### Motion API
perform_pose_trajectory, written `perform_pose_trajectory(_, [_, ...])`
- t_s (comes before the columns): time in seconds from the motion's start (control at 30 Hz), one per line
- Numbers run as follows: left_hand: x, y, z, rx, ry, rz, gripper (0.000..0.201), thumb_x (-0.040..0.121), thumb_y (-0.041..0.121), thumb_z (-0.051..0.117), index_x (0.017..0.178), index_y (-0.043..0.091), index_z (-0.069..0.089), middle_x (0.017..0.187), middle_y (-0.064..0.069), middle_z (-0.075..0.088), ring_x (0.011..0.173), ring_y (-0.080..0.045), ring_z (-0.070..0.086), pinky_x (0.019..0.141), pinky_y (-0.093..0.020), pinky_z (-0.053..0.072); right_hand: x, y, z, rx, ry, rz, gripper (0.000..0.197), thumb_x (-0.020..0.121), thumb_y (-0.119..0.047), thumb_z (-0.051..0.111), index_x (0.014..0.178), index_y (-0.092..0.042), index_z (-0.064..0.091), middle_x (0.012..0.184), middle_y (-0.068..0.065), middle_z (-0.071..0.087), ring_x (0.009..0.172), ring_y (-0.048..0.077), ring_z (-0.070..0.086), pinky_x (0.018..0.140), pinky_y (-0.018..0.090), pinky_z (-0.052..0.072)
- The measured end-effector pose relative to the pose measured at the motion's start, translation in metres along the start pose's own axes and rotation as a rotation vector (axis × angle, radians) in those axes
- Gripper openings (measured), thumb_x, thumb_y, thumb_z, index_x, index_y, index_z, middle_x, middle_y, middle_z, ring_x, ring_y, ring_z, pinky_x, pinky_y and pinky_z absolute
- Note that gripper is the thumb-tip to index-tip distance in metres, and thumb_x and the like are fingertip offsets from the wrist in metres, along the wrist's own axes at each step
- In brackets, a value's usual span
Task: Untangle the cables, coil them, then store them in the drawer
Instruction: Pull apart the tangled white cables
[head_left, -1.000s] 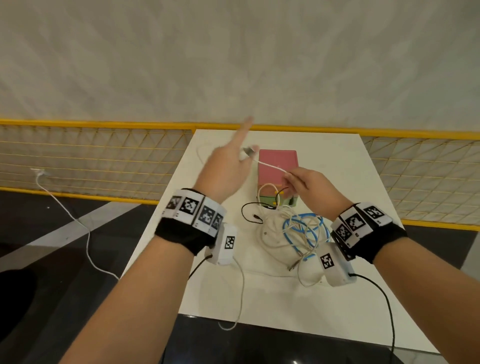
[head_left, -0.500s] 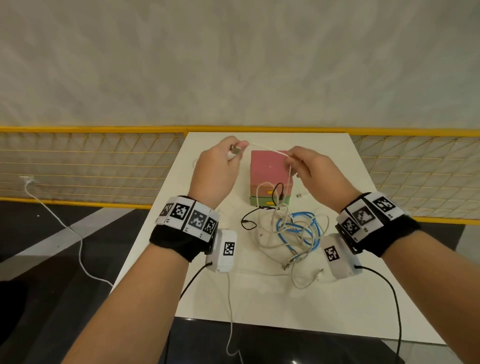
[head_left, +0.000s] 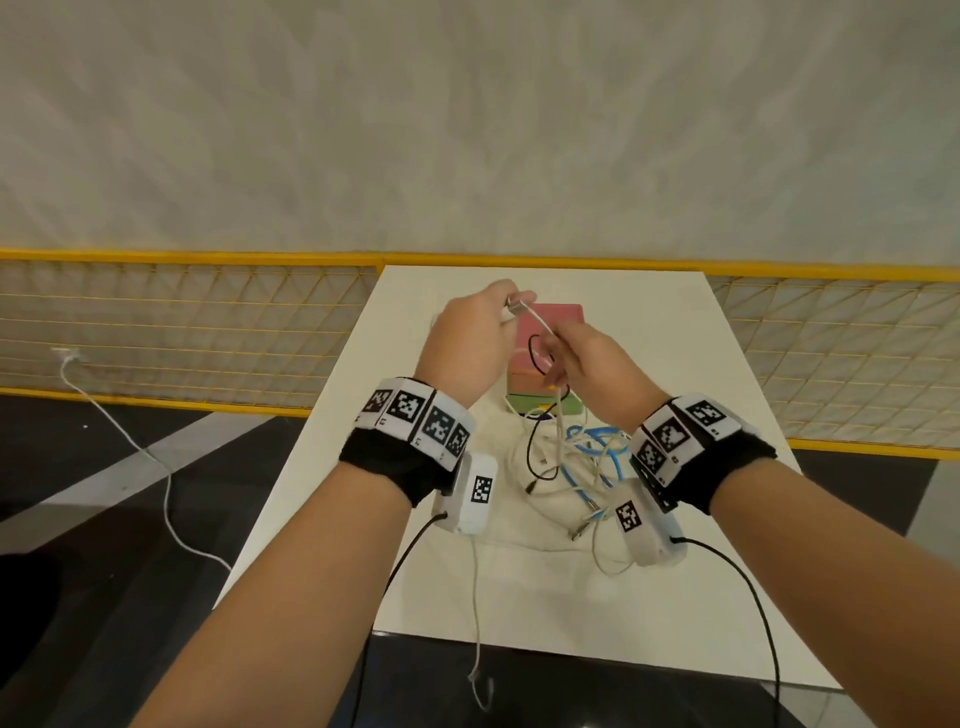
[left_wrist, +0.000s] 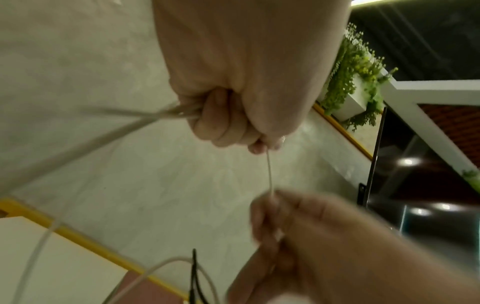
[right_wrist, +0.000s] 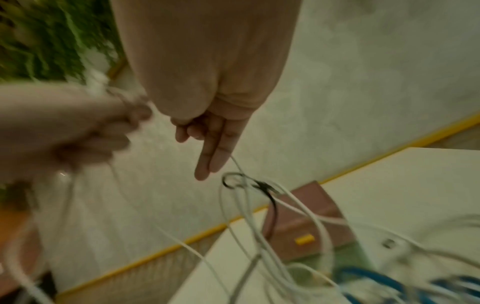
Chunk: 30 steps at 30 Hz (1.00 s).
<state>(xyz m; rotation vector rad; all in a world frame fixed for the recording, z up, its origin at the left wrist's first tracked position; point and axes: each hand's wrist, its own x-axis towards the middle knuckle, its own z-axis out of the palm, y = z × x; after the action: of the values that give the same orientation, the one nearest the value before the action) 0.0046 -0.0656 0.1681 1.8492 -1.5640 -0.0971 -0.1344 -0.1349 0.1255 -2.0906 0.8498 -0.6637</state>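
Note:
Above the white table (head_left: 675, 364), my left hand (head_left: 511, 306) pinches the metal plug end of a white cable (head_left: 540, 325) and grips more of it in its fist (left_wrist: 267, 144). My right hand (head_left: 556, 340) pinches the same cable a short way down between thumb and forefinger (right_wrist: 187, 123), two fingers held straight. A tangle of white, blue and black cables (head_left: 576, 457) hangs from it down to the table, a black loop (right_wrist: 233, 181) lifted with it. The pink and green drawer box (head_left: 558, 319), with a yellow handle (right_wrist: 304, 239), stands behind my hands.
A yellow-railed mesh fence (head_left: 182, 322) runs behind and to both sides of the table. A loose white cord (head_left: 119, 431) trails over the dark floor at left. Black cords hang from my wrist cameras over the table's near edge (head_left: 571, 649).
My hands have come close together; the stretch of white cable between them is much shorter. The black loop and part of the tangle have risen with the right hand.

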Motion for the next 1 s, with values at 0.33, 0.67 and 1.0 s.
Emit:
perform_pose_trajectory(0.33, [0.014,-0.018,-0.043,-0.165,0.337,-0.139,0.035,0.101,0.038,0.044,0.105,0.008,0.063,0.084,-0.011,0.068,0.071,-0.032,0.059,0.074,-0.041,0.049,-0.02,0.072,0.007,-0.16,-0.103,0.19,0.03,0.101,-0.025,0.034,0.085,-0.017,0.058,0.077,0.003,0.062,0.073,0.022,0.063,0.074,0.032,0.049])
perform_pose_trajectory(0.67, [0.003,-0.025,-0.031,-0.106,0.182,-0.103,0.049,0.1,0.024,0.047,0.146,0.033,0.032,0.064,0.006,0.056,0.054,-0.013,0.053,0.053,-0.033,0.045,-0.009,0.055,-0.024,-0.181,0.024,0.152,0.024,0.101,-0.022,0.032,0.106,-0.024,0.056,0.071,0.004,0.059,0.051,0.024,0.065,0.053,0.022,0.05])
perform_pose_trajectory(1.0, [0.013,-0.007,0.008,-0.023,-0.123,-0.021,0.012,0.097,0.029,0.054,0.092,0.021,0.061,0.085,-0.004,0.069,0.065,-0.021,0.059,0.059,-0.033,0.046,-0.001,-0.001,-0.034,-0.18,0.064,-0.089,0.023,0.1,-0.02,0.039,0.092,-0.013,0.058,0.064,-0.002,0.057,0.057,0.028,0.064,0.065,0.033,0.052])
